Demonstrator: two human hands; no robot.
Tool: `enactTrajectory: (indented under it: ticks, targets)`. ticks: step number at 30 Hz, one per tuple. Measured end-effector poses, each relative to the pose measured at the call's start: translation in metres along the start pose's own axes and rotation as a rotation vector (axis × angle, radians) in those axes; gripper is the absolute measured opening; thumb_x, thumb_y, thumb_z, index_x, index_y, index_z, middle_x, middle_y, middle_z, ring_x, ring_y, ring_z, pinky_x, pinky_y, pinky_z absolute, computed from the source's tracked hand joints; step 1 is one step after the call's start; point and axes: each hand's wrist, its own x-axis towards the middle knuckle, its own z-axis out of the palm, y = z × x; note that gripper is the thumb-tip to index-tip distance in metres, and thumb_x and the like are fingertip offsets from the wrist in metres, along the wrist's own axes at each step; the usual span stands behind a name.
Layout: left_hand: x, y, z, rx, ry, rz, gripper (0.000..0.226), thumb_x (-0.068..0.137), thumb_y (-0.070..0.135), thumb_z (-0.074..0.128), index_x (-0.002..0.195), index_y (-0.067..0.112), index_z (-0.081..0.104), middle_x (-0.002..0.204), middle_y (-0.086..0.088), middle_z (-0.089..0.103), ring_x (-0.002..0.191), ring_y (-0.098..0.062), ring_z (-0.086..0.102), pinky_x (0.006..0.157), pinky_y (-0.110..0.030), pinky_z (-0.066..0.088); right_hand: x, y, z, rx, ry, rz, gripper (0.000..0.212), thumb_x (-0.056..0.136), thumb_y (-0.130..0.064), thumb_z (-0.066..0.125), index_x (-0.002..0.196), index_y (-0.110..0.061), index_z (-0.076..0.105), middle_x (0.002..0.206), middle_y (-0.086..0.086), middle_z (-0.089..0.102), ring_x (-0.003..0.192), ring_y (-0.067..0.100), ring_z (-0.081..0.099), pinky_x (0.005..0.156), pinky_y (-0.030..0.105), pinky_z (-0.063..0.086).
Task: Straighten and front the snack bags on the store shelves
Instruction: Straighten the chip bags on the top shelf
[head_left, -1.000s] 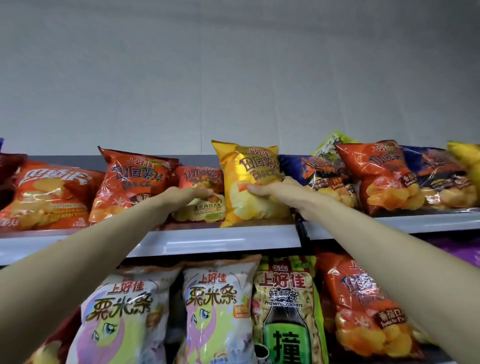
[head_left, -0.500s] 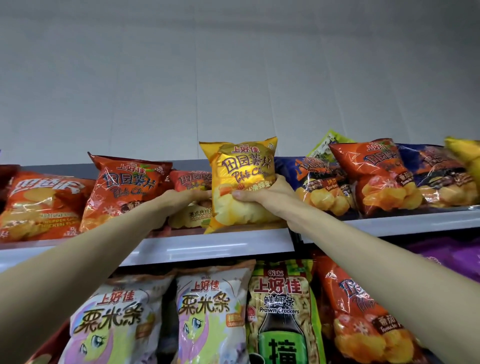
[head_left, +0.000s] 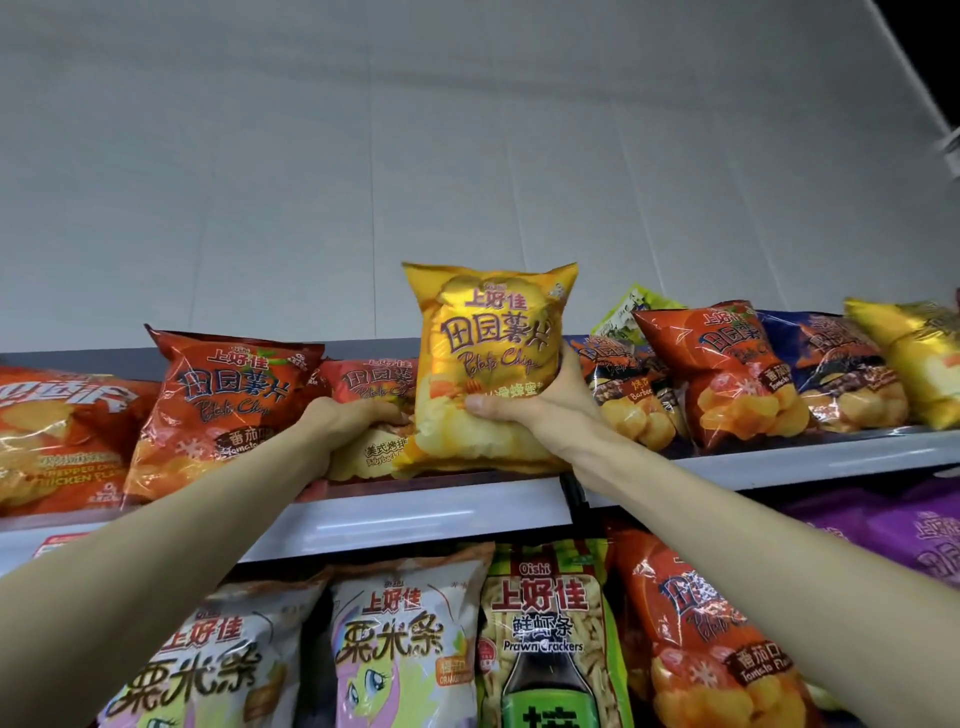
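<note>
A: What does the top shelf (head_left: 415, 512) carry?

B: A row of chip bags across the middle of the frame. From the left edge come an orange bag (head_left: 57, 436), a large tomato bag (head_left: 228, 405) and a smaller red bag (head_left: 363, 384), then the yellow potato chip bag (head_left: 488, 358) at centre. Right of it lean a blue barbecue bag (head_left: 618, 384), another red bag (head_left: 727, 374), a second blue bag (head_left: 836, 364) and a gold bag (head_left: 924, 364) at the right edge. A green bag (head_left: 628, 306) pokes up behind them.

A: And beneath that shelf?

B: Along the bottom of the frame stand two pale corn-stick bags (head_left: 395, 644), a prawn crackers bag (head_left: 545, 623), a lower tomato bag (head_left: 717, 639) and a purple bag (head_left: 909, 530).

A: How does the yellow potato chip bag sit?

B: Upright, label forward, with its bottom at the shelf's front lip. It overlaps the smaller red bag.

A: The hands?

B: The right hand (head_left: 540, 410) grips the yellow potato chip bag low on its right side, with the thumb across the front. The left hand (head_left: 353, 415) is curled over the smaller red bag and holds it.
</note>
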Motion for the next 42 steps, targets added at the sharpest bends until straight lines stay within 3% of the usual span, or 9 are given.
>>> enactTrajectory:
  ticks: [4, 8, 16, 19, 22, 29, 33, 39, 42]
  targets:
    - [0.014, -0.005, 0.002, -0.024, 0.086, 0.168, 0.101, 0.030, 0.054, 0.095, 0.118, 0.013, 0.066, 0.110, -0.009, 0.077, 0.094, -0.030, 0.075, 0.088, -0.045, 0.064, -0.005, -0.005, -0.006, 0.072, 0.214, -0.131, 0.119, 0.055, -0.039, 0.103, 0.151, -0.029, 0.033, 0.129, -0.017, 0.061, 0.109, -0.007, 0.057, 0.094, 0.018, 0.044]
    - [0.011, 0.004, -0.002, -0.042, 0.168, 0.309, 0.117, 0.028, 0.057, 0.094, 0.132, 0.016, 0.059, 0.115, -0.003, 0.073, 0.101, -0.024, 0.073, 0.099, -0.046, 0.059, -0.004, -0.015, -0.014, 0.137, 0.385, -0.157, 0.125, 0.058, -0.041, 0.102, 0.157, -0.026, 0.027, 0.140, -0.010, 0.058, 0.122, 0.008, 0.057, 0.107, 0.028, 0.043]
    - [-0.004, 0.029, -0.048, -0.412, 0.343, 0.400, 0.094, 0.050, 0.046, 0.098, 0.132, 0.018, 0.059, 0.113, 0.001, 0.075, 0.091, -0.017, 0.077, 0.074, -0.040, 0.066, 0.006, -0.022, -0.014, 0.147, 0.434, -0.088, 0.128, 0.058, -0.043, 0.101, 0.158, -0.020, 0.024, 0.144, -0.006, 0.053, 0.127, 0.011, 0.050, 0.115, 0.031, 0.038]
    - [-0.018, 0.034, -0.075, -0.526, 0.433, 0.445, 0.096, 0.050, 0.046, 0.098, 0.132, 0.017, 0.057, 0.114, 0.002, 0.075, 0.093, -0.016, 0.077, 0.077, -0.043, 0.067, 0.013, -0.020, 0.007, 0.120, 0.368, -0.029, 0.133, 0.058, -0.045, 0.101, 0.159, -0.021, 0.019, 0.150, -0.002, 0.051, 0.133, 0.017, 0.050, 0.111, 0.027, 0.034]
    - [-0.036, 0.039, -0.099, -0.535, 0.484, 0.504, 0.097, 0.052, 0.044, 0.097, 0.135, 0.017, 0.054, 0.115, 0.004, 0.074, 0.094, -0.012, 0.077, 0.082, -0.040, 0.066, 0.021, -0.019, 0.038, 0.066, 0.285, 0.047, 0.139, 0.054, -0.046, 0.102, 0.160, -0.025, 0.013, 0.150, 0.000, 0.052, 0.135, 0.025, 0.052, 0.118, 0.040, 0.039]
    - [-0.070, 0.054, -0.133, -0.497, 0.452, 0.593, 0.086, 0.063, 0.037, 0.096, 0.135, 0.017, 0.055, 0.115, 0.000, 0.075, 0.086, -0.017, 0.080, 0.057, -0.032, 0.062, 0.036, -0.021, 0.109, -0.157, -0.110, 0.269, 0.146, 0.054, -0.047, 0.102, 0.162, -0.021, 0.008, 0.155, 0.003, 0.045, 0.140, 0.030, 0.048, 0.115, 0.046, 0.043]
    - [-0.084, 0.050, -0.131, -0.435, 0.404, 0.648, 0.085, 0.063, 0.036, 0.097, 0.134, 0.015, 0.055, 0.114, -0.001, 0.076, 0.088, -0.017, 0.080, 0.062, -0.033, 0.062, 0.039, -0.008, 0.135, -0.194, -0.383, 0.417, 0.151, 0.040, -0.062, 0.100, 0.160, -0.019, 0.020, 0.157, 0.002, 0.045, 0.138, 0.030, 0.049, 0.112, 0.046, 0.045]
    - [-0.076, 0.033, -0.103, -0.420, 0.278, 0.593, 0.088, 0.053, 0.041, 0.097, 0.128, 0.021, 0.057, 0.112, 0.001, 0.076, 0.091, -0.015, 0.079, 0.083, -0.047, 0.066, 0.022, -0.008, 0.120, -0.348, -0.471, 0.352, 0.094, 0.082, -0.064, 0.079, 0.150, -0.009, 0.046, 0.147, 0.004, 0.057, 0.134, 0.024, 0.054, 0.111, 0.035, 0.042]
    - [-0.065, 0.023, -0.077, -0.410, 0.228, 0.552, 0.084, 0.054, 0.042, 0.098, 0.125, 0.024, 0.057, 0.108, 0.004, 0.076, 0.090, -0.013, 0.078, 0.086, -0.047, 0.065, 0.009, -0.010, 0.096, -0.591, -0.368, 0.124, 0.031, 0.097, -0.054, 0.062, 0.100, -0.024, 0.065, 0.107, -0.006, 0.067, 0.100, 0.015, 0.060, 0.095, 0.033, 0.052]
